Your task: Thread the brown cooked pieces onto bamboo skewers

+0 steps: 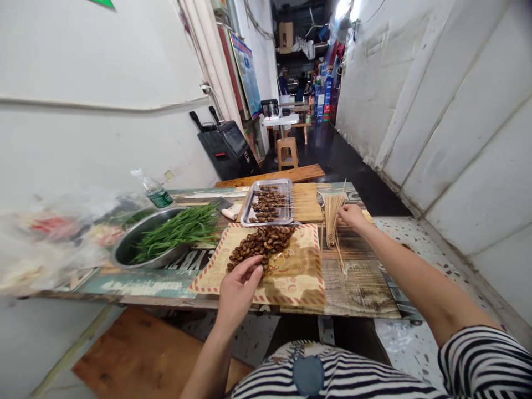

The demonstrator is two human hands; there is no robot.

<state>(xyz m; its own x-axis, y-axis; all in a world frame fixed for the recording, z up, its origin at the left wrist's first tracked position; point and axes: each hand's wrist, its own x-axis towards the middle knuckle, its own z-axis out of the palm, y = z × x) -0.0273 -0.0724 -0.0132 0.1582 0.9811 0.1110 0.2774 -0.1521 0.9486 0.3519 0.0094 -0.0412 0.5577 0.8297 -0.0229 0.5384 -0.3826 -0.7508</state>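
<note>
Landmark: patterned paper sheet (299, 282), flat on the bench (357, 288). A pile of glossy dark brown pieces (261, 244) lies loose on the sheet's far-left part. Left hand (239, 285): over the sheet's near-left part, thumb and fingertips drawn narrow at the pile's near edge. Right hand (352, 214): off the sheet's right side, fingers narrow at a bundle of thin wooden skewers (331, 216) (a few lie apart, also right of the sheet). Fingertips are small in view; cannot tell whether either hand actually grips a piece or a skewer. Just beyond the sheet's far edge: metal tray (249, 210) with loaded skewers (266, 202), bare ends pointing right over a wooden board (311, 208). Left of the sheet: metal bowl (162, 259) of long green stalks (178, 233).
</note>
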